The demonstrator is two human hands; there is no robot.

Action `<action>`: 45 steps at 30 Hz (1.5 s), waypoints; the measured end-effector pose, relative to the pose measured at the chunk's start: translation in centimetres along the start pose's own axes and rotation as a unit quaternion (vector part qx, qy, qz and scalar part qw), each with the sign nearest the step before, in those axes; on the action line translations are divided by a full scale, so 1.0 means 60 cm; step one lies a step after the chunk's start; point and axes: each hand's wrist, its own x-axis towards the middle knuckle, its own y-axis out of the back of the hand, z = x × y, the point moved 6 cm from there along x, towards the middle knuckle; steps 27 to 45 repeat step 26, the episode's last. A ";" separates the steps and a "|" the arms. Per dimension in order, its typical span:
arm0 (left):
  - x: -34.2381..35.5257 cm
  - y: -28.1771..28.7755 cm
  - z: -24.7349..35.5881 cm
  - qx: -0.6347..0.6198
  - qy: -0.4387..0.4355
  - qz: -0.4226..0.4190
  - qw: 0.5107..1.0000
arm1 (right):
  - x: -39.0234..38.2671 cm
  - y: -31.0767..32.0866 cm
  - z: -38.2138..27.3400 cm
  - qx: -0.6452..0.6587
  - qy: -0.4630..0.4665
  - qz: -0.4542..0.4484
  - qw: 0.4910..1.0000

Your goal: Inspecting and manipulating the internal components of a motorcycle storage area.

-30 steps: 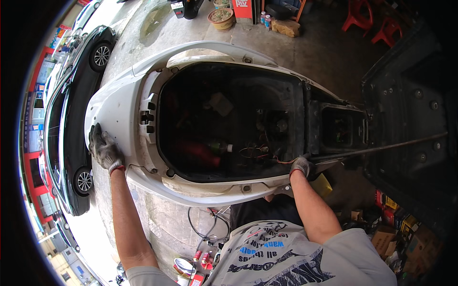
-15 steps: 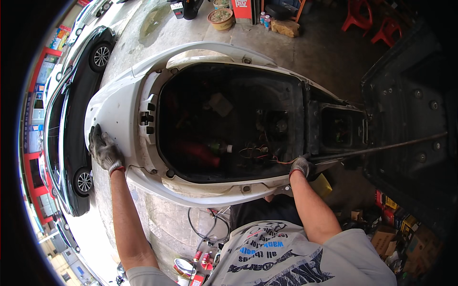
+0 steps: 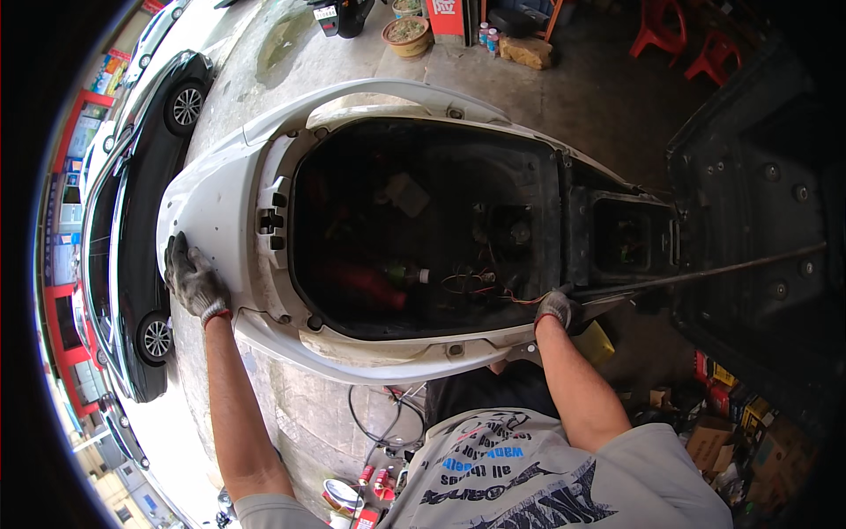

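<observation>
A white scooter (image 3: 216, 189) stands before me with its black storage compartment (image 3: 379, 159) uncovered. My left hand (image 3: 196, 278), in a dirty grey work glove, lies on the white panel at the scooter's left end with its fingers stretched out. At the near right corner of the compartment, my right hand (image 3: 553, 309) rests against the rim, gloved as well. Its fingers are dark and mostly hidden. Thin loose wires (image 3: 480, 280) lie inside, running toward that hand. Beside them is a bottle with a white cap (image 3: 423, 276); a red item (image 3: 366, 284) lies in shadow further left.
The raised black seat (image 3: 749, 194) stands at the right, with a long rod (image 3: 705, 278) reaching to it. Boxes (image 3: 709, 441) crowd the lower right. A black cable (image 3: 379, 432) lies on the ground nearby. Potted plants (image 3: 407, 35), red chairs (image 3: 659, 31) and a dark car (image 3: 141, 220) stand beyond.
</observation>
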 end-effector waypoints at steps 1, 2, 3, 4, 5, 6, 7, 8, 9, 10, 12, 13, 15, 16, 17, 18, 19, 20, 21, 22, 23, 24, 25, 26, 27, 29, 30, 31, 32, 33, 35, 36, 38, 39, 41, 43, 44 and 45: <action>-0.001 0.000 0.000 0.003 0.000 0.000 1.000 | -0.003 0.003 -0.001 0.000 0.000 0.000 1.000; -0.001 0.001 0.001 0.003 0.000 0.000 1.000 | -0.006 0.006 -0.002 0.000 -0.001 -0.004 1.000; -0.001 0.002 0.001 0.005 0.002 0.000 1.000 | -0.008 0.007 -0.003 -0.001 -0.003 -0.008 1.000; -0.001 0.003 0.001 0.007 0.004 -0.001 1.000 | -0.008 0.003 -0.002 0.000 -0.003 -0.009 1.000; 0.000 0.003 0.001 0.006 0.003 0.000 1.000 | -0.006 0.001 -0.002 0.000 0.005 0.003 1.000; 0.000 0.003 0.000 0.008 0.001 0.001 1.000 | -0.004 -0.001 -0.002 0.000 0.012 0.015 1.000; 0.001 0.004 -0.001 0.010 -0.001 0.001 1.000 | -0.003 -0.006 0.000 0.001 0.012 0.015 1.000; 0.001 0.004 0.000 0.008 -0.002 0.003 1.000 | 0.002 -0.011 0.002 0.015 0.007 0.010 1.000; 0.000 0.003 0.001 0.002 0.002 0.003 1.000 | 0.007 -0.017 0.004 0.030 0.003 0.006 1.000; 0.000 0.004 0.003 -0.006 0.006 0.004 1.000 | 0.014 -0.026 0.011 0.034 0.001 0.007 0.999; 0.003 0.008 0.012 -0.011 0.012 0.006 1.000 | 0.026 -0.046 0.000 -0.050 0.116 -0.015 0.992; 0.003 0.010 0.014 -0.011 0.020 0.003 1.000 | 0.028 -0.048 0.000 -0.042 0.113 -0.014 0.993; 0.001 0.016 0.013 -0.003 0.013 0.005 1.000 | 0.021 -0.031 0.013 0.039 0.019 0.011 0.999; 0.002 0.018 0.012 0.010 0.009 0.002 1.000 | 0.015 -0.024 0.011 0.049 0.014 0.011 0.999; 0.001 0.014 0.004 0.021 0.009 -0.001 1.000 | 0.007 -0.016 0.008 0.027 0.026 0.013 0.999; -0.002 0.016 0.002 0.014 0.003 0.006 1.000 | -0.005 -0.003 0.004 0.005 0.038 0.013 0.999; -0.003 0.018 0.000 0.021 0.005 0.003 1.000 | -0.013 0.013 0.004 0.005 0.019 0.020 1.000; -0.004 0.019 0.003 0.022 0.007 0.001 1.000 | -0.009 0.014 0.010 0.018 0.009 0.022 1.000; -0.001 0.015 0.014 0.019 0.004 -0.004 1.000 | 0.002 0.012 0.014 0.016 0.025 0.063 0.998; 0.001 0.014 0.027 0.006 0.005 -0.007 1.000 | 0.018 0.014 0.015 0.013 0.038 0.105 0.994; -0.005 0.023 0.011 0.012 0.014 -0.006 1.000 | -0.001 0.018 0.016 0.032 0.048 -0.017 0.998; -0.005 0.027 0.015 0.004 0.017 -0.004 1.000 | 0.010 0.029 0.022 0.046 0.037 -0.015 0.998; 0.001 0.017 0.001 -0.009 0.022 -0.019 1.000 | 0.015 0.011 0.014 0.032 0.123 -0.180 0.975; 0.013 0.019 0.027 -0.024 0.012 -0.013 1.000 | 0.017 -0.005 0.017 0.018 0.208 -0.335 0.919; 0.013 0.019 0.027 -0.024 0.012 -0.013 1.000 | 0.017 -0.005 0.017 0.018 0.208 -0.335 0.919; 0.013 0.019 0.027 -0.024 0.012 -0.013 1.000 | 0.017 -0.005 0.017 0.018 0.208 -0.335 0.919; 0.013 0.019 0.027 -0.024 0.012 -0.013 1.000 | 0.017 -0.005 0.017 0.018 0.208 -0.335 0.919; 0.013 0.019 0.027 -0.024 0.012 -0.013 1.000 | 0.017 -0.005 0.017 0.018 0.208 -0.335 0.919; 0.013 0.019 0.027 -0.024 0.012 -0.013 1.000 | 0.017 -0.005 0.017 0.018 0.208 -0.335 0.919; 0.013 0.019 0.027 -0.024 0.012 -0.013 1.000 | 0.017 -0.005 0.017 0.018 0.208 -0.335 0.919; 0.013 0.019 0.027 -0.024 0.012 -0.013 1.000 | 0.017 -0.005 0.017 0.018 0.208 -0.335 0.919; 0.013 0.019 0.027 -0.024 0.012 -0.013 1.000 | 0.017 -0.005 0.017 0.018 0.208 -0.335 0.919; 0.013 0.019 0.027 -0.024 0.012 -0.013 1.000 | 0.017 -0.005 0.017 0.018 0.208 -0.335 0.919; 0.013 0.019 0.027 -0.024 0.012 -0.013 1.000 | 0.017 -0.005 0.017 0.018 0.208 -0.335 0.919; 0.013 0.019 0.027 -0.024 0.012 -0.013 1.000 | 0.017 -0.005 0.017 0.018 0.208 -0.335 0.919; 0.013 0.019 0.027 -0.024 0.012 -0.013 1.000 | 0.017 -0.005 0.017 0.018 0.208 -0.335 0.919; 0.013 0.019 0.027 -0.024 0.012 -0.013 1.000 | 0.017 -0.005 0.017 0.018 0.208 -0.335 0.919; 0.013 0.019 0.027 -0.024 0.012 -0.013 1.000 | 0.017 -0.005 0.017 0.018 0.208 -0.335 0.919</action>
